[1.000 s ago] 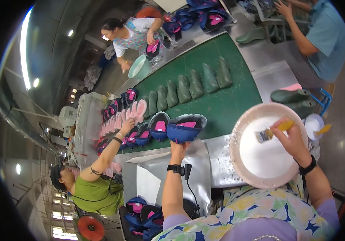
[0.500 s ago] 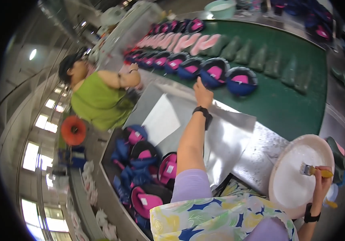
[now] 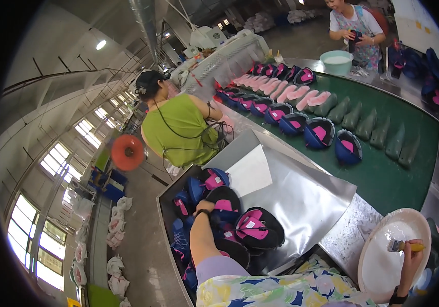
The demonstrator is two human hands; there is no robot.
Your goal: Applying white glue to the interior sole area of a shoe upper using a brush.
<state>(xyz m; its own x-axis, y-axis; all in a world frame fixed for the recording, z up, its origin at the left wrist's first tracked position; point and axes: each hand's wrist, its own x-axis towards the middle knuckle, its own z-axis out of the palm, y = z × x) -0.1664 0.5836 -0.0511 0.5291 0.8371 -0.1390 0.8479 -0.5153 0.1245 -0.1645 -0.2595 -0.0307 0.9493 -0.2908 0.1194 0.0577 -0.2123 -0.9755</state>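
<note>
My left hand (image 3: pixel 204 206) is down in the metal bin, at the edge of a dark-lined shoe upper (image 3: pixel 223 199). Its fingers are mostly hidden among the navy and pink uppers, so their grip does not show. In my right hand (image 3: pixel 413 251) is a flat paintbrush (image 3: pixel 402 246) with a yellow handle, its bristles over the white liquid in a pale pink basin (image 3: pixel 365 256). Another upper (image 3: pixel 259 227) lies on top of the pile, nearest the sheet metal. On the green belt (image 3: pixel 378 187), a row of uppers ends with a navy one (image 3: pixel 348 148).
Pink insoles (image 3: pixel 297 93) and dark green shoe lasts (image 3: pixel 367 127) line the belt. A person in a green top (image 3: pixel 178 130) works at left; another stands behind a mint basin (image 3: pixel 336 61). Shiny sheet metal (image 3: pixel 306 199) lies between bin and belt. An orange fan (image 3: pixel 127 152) stands beyond.
My left hand has left the uppers on the belt and moved back into the bin. My right hand still holds the brush over the basin. The view has turned, bringing in the far person.
</note>
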